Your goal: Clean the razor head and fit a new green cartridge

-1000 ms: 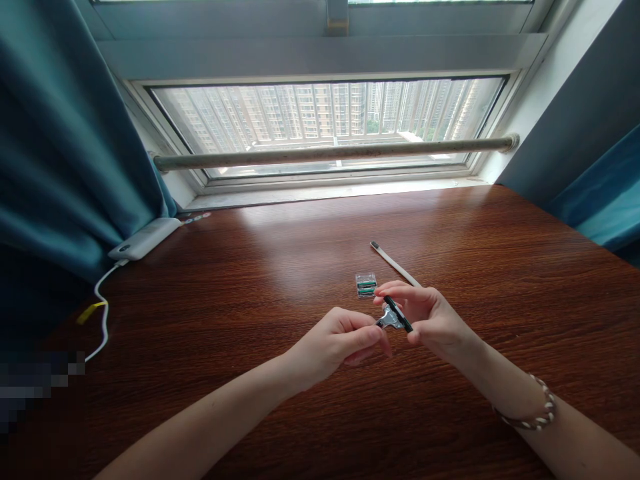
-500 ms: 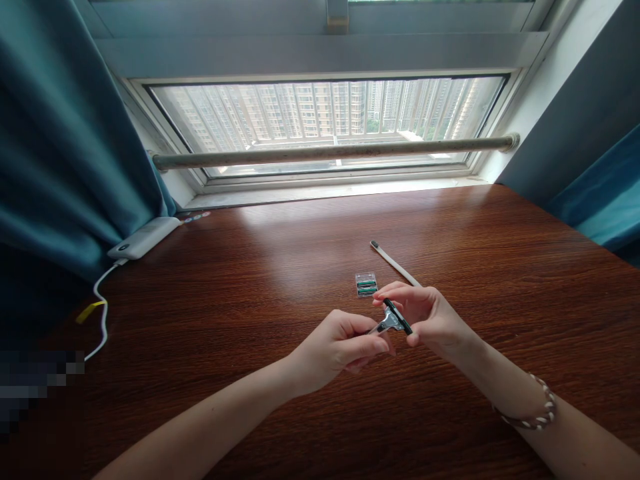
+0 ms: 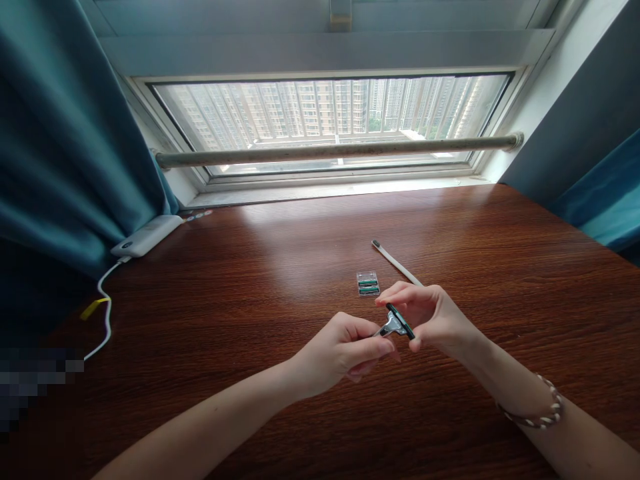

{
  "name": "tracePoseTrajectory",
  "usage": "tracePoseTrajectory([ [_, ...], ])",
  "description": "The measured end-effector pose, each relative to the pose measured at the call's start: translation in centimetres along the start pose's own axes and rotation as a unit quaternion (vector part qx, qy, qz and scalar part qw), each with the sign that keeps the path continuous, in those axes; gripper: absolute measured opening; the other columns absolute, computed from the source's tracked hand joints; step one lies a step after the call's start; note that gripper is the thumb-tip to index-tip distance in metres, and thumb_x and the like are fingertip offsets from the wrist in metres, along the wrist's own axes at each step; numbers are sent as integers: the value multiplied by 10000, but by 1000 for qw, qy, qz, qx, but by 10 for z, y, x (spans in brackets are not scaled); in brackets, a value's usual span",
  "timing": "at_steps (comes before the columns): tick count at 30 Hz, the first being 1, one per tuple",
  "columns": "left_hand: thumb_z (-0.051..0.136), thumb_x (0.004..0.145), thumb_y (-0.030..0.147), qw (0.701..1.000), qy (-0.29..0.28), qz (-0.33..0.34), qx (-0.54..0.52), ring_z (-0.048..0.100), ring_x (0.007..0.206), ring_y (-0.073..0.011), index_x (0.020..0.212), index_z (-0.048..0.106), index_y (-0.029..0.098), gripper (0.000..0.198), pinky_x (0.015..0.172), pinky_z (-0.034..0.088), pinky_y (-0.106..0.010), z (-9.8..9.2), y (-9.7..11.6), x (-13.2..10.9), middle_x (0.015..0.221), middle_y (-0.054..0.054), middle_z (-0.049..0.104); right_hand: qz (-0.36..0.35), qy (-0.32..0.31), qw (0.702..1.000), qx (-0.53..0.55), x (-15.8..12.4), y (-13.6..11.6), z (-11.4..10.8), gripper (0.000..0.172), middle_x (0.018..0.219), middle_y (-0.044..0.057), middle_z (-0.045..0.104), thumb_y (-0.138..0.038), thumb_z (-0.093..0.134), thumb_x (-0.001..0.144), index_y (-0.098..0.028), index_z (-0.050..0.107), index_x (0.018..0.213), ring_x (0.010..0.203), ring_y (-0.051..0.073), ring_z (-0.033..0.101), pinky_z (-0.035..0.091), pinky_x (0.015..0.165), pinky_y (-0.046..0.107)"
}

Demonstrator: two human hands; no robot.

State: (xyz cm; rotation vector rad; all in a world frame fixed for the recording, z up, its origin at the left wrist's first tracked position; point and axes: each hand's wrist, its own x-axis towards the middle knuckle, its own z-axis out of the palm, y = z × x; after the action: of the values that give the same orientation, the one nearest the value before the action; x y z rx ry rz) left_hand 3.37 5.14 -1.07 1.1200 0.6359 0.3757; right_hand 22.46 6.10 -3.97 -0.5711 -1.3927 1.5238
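Observation:
A razor [image 3: 395, 323] with a silvery neck and a dark, wide head is held over the table in front of me. My left hand [image 3: 345, 347] is closed around its handle, thumb on top, so most of the handle is hidden. Curved around the razor's head is my right hand [image 3: 427, 313], thumb at the lower end and fingertips by the upper end. Just beyond the hands lies a small clear case [image 3: 368, 283] with green-and-dark strips, which look like razor cartridges. A white toothbrush [image 3: 397, 263] with dark bristles lies behind my right hand, its near end hidden.
The brown wooden table [image 3: 240, 280] reaches to a window with a horizontal rail [image 3: 340, 153] across it. At the left, a white power bank [image 3: 150, 236] with a white cable [image 3: 107, 320] lies by the blue curtain [image 3: 75, 133]. A yellow tag [image 3: 94, 308] is on the cable.
The razor and both hands have shifted very slightly within the view. The razor's head is tilted a little differently, showing a green strip. My left hand keeps its hold on the handle.

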Motion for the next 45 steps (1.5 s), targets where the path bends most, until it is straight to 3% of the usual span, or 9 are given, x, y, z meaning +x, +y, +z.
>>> tracePoseTrajectory([
  [10, 558, 761, 394, 999, 4, 35, -16, 251, 415, -46, 779, 641, 81, 324, 429, 185, -219, -1, -2, 3, 449, 60, 317, 24, 12, 999, 29, 1, -7, 8, 433, 1037, 56, 594, -313, 781, 551, -240, 663, 961, 1016, 223, 486, 420, 802, 321],
  [19, 554, 770, 383, 999, 13, 40, 1, 282, 429, -44, 789, 620, 85, 306, 431, 184, -215, -1, 1, 2, 471, 51, 357, 32, 27, 998, 53, 0, -7, 7, 436, 1064, 54, 588, -304, 771, 568, -237, 655, 983, 941, 201, 533, 429, 804, 319],
  [27, 547, 776, 378, 999, 23, 40, 1, 264, 430, -43, 767, 607, 89, 295, 432, 173, -215, 0, 1, 1, 467, 53, 344, 27, 45, 998, 27, -1, -7, 6, 414, 1073, 61, 599, -330, 755, 587, -241, 660, 980, 1045, 243, 498, 418, 844, 345],
  [32, 529, 785, 389, 999, 21, 43, 7, 254, 427, -47, 779, 612, 90, 310, 434, 179, -214, -1, 2, 2, 458, 55, 328, 22, 28, 999, 21, 0, -7, 6, 510, 1164, 69, 555, -356, 757, 578, -244, 624, 1057, 1099, 261, 464, 393, 889, 379],
  [40, 512, 780, 437, 999, 37, 29, 20, 251, 423, -49, 777, 579, 99, 345, 428, 184, -209, -2, 2, 2, 458, 61, 331, 8, 38, 999, -28, 1, -8, 4, 378, 1089, 64, 594, -302, 733, 624, -237, 655, 987, 1087, 246, 482, 382, 917, 387],
  [45, 510, 782, 426, 992, 79, 39, 86, 270, 441, -43, 725, 520, 121, 310, 426, 187, -197, -3, 5, 2, 501, 64, 354, -34, 22, 991, -130, 3, -11, -2, 371, 1028, 68, 611, -281, 724, 639, -232, 649, 998, 1040, 251, 515, 357, 941, 426],
])
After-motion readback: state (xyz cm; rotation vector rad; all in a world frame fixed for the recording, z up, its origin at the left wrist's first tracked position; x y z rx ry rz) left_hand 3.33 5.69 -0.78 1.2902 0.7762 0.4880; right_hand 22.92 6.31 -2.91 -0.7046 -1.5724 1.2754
